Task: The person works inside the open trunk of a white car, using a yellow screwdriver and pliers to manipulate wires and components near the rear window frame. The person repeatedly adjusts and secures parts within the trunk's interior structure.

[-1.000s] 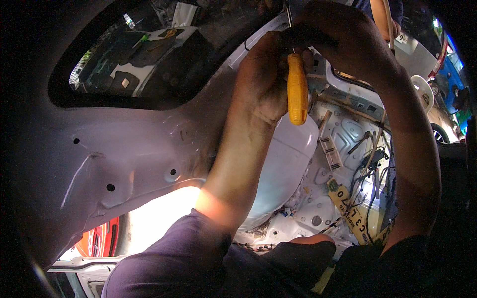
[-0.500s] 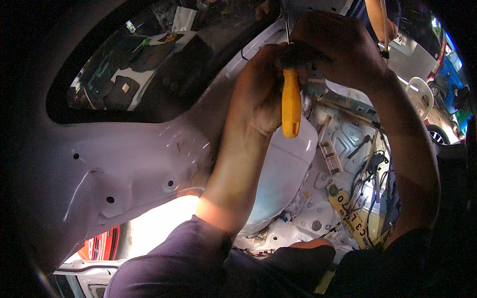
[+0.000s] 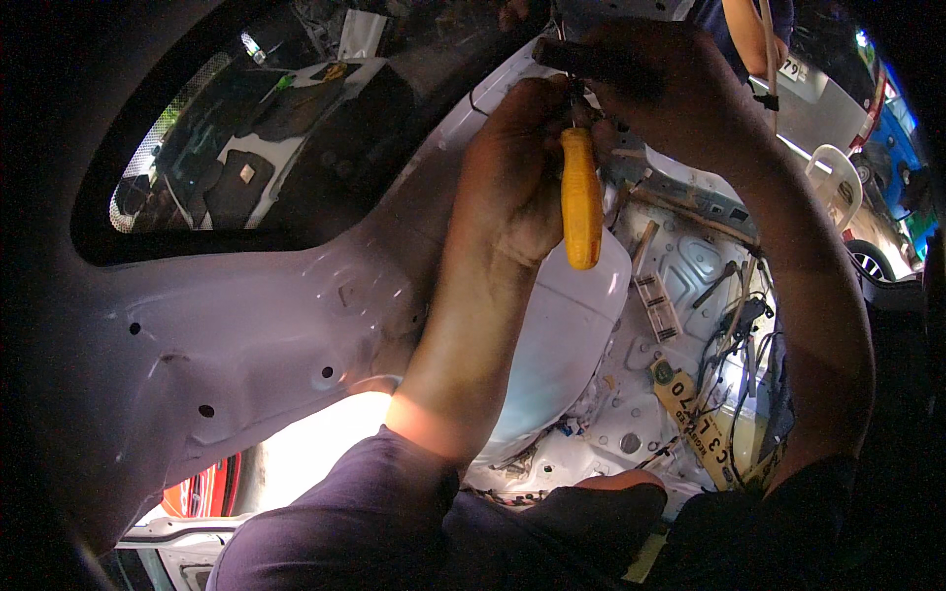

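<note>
My left hand (image 3: 512,148) is raised inside a car body, fingers curled in at the top of a yellow-handled screwdriver (image 3: 581,197), which hangs handle down beside my palm. My right hand (image 3: 670,84) arches over from the right, its curled fingers in deep shadow around the metal shank and a small dark piece whose form I cannot make out. Both hands meet at the upper edge of a pale metal pillar (image 3: 443,138), beside a dark quarter window (image 3: 246,148). What exactly each fingertip grips is hidden.
A white curved panel (image 3: 572,315), loose wiring (image 3: 739,335) and a yellow plate (image 3: 680,404) lie below on bare metal. A co-worker's arm (image 3: 749,34) shows at top right, near a white plastic chair (image 3: 828,187). A red vehicle (image 3: 197,488) shows at lower left.
The screwdriver and my left hand dropped slightly, then rose a little. My right hand has shifted slightly, and the window and panel have moved a little in the view.
</note>
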The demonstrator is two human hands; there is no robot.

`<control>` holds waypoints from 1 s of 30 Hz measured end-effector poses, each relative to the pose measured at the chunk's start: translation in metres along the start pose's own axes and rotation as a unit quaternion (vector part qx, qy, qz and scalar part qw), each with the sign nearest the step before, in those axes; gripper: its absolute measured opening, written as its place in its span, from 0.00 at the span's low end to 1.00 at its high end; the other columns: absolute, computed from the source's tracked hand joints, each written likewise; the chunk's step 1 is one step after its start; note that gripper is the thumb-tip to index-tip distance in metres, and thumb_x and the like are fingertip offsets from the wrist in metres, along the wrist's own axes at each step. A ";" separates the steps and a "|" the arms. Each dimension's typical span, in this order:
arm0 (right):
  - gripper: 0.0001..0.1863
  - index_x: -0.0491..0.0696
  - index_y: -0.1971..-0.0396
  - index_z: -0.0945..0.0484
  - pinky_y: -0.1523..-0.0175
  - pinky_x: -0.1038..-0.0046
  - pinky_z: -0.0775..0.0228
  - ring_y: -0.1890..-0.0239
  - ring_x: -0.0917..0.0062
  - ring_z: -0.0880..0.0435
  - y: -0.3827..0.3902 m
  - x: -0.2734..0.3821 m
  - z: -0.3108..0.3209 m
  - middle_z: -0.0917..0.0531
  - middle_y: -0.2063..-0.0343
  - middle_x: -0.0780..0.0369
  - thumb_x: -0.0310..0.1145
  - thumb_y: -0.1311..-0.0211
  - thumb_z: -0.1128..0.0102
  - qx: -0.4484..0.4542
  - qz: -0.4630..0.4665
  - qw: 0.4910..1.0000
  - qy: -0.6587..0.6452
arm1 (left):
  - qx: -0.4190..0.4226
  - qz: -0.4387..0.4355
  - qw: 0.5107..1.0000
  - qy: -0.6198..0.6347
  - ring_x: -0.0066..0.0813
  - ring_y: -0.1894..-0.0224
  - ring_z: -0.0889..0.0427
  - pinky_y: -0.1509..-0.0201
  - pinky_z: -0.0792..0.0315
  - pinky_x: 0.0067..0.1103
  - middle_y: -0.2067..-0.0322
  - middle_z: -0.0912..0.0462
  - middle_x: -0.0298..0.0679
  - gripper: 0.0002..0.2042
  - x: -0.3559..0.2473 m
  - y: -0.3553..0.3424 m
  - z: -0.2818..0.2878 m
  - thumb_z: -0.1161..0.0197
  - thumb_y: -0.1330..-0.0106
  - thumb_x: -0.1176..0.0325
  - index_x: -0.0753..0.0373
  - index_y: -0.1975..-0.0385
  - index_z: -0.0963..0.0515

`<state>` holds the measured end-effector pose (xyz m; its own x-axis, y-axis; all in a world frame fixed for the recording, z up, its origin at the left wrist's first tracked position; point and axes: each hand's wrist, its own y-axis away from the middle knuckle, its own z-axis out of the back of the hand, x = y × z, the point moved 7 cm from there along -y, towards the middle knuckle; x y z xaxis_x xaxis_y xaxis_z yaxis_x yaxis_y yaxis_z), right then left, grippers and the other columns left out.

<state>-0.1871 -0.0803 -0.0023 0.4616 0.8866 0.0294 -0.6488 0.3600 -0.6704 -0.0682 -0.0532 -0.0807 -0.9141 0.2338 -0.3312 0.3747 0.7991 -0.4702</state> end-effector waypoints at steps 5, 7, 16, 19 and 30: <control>0.09 0.50 0.58 0.15 0.57 0.64 0.19 0.63 0.63 0.12 -0.004 0.029 0.018 0.14 0.65 0.57 0.33 0.36 0.35 -0.024 0.043 0.998 0.036 | -0.052 -0.056 0.996 -0.052 0.33 0.60 0.14 0.54 0.13 0.24 0.60 0.17 0.46 0.12 0.000 0.004 -0.010 0.51 0.21 0.67 0.69 0.50 0.26; 0.06 0.51 0.63 0.13 0.59 0.63 0.20 0.64 0.61 0.12 -0.005 0.038 0.026 0.15 0.69 0.58 0.34 0.37 0.35 -0.026 0.048 0.998 0.031 | -0.053 -0.039 0.997 -0.032 0.34 0.60 0.14 0.54 0.13 0.25 0.59 0.17 0.46 0.12 0.002 0.004 -0.015 0.51 0.21 0.67 0.69 0.50 0.26; 0.09 0.54 0.58 0.11 0.65 0.66 0.20 0.67 0.66 0.12 -0.017 0.022 0.012 0.15 0.70 0.59 0.37 0.31 0.37 -0.012 0.044 0.999 0.009 | -0.028 0.016 0.999 0.020 0.35 0.62 0.15 0.52 0.14 0.26 0.62 0.17 0.46 0.11 0.003 -0.001 -0.017 0.50 0.23 0.70 0.71 0.54 0.25; 0.09 0.55 0.57 0.11 0.66 0.67 0.19 0.67 0.67 0.13 -0.018 0.030 0.010 0.14 0.69 0.60 0.36 0.30 0.37 -0.062 0.146 0.985 0.072 | -0.025 0.020 0.999 0.039 0.35 0.62 0.15 0.52 0.14 0.27 0.63 0.17 0.46 0.10 0.003 0.000 -0.018 0.50 0.23 0.70 0.71 0.56 0.25; 0.08 0.59 0.57 0.11 0.65 0.69 0.19 0.68 0.68 0.13 -0.010 0.037 0.017 0.15 0.70 0.64 0.34 0.34 0.34 -0.089 0.201 0.974 0.056 | -0.058 0.021 0.998 0.034 0.33 0.61 0.15 0.51 0.14 0.27 0.60 0.18 0.47 0.10 0.003 0.002 -0.011 0.50 0.23 0.71 0.71 0.54 0.26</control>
<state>-0.1743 -0.0464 0.0183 0.2608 0.9049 -0.3364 -0.6803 -0.0750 -0.7291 -0.0715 -0.0448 -0.0734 -0.9077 0.3022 -0.2912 0.3962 0.8458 -0.3572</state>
